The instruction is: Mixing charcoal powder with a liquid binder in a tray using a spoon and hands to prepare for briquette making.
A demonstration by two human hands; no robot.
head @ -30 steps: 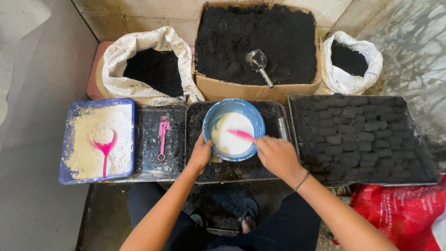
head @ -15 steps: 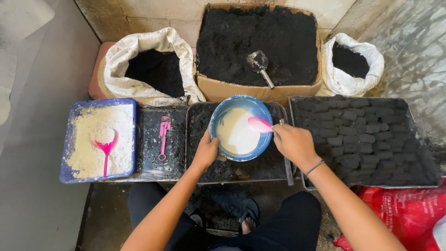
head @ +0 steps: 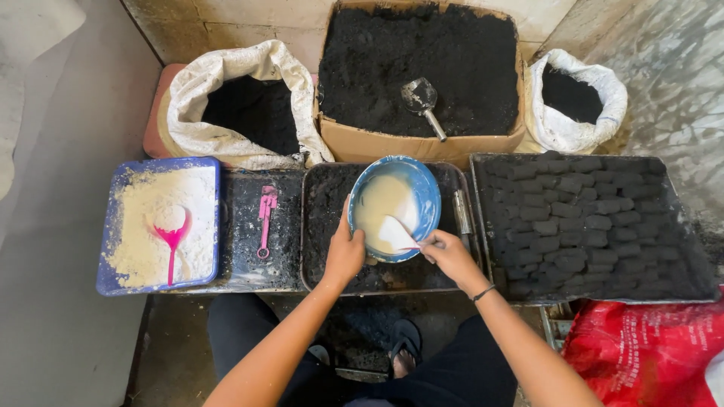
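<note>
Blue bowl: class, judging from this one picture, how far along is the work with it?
Done: the blue bowl already holds a pale, wet mix, and the right tray is full of dark blocks. In hand: the left hand steadies the bowl's rim while the right hand works a spoon in the mix. Left: the mix sits in the bowl, not in the black powder of the middle tray.
</note>
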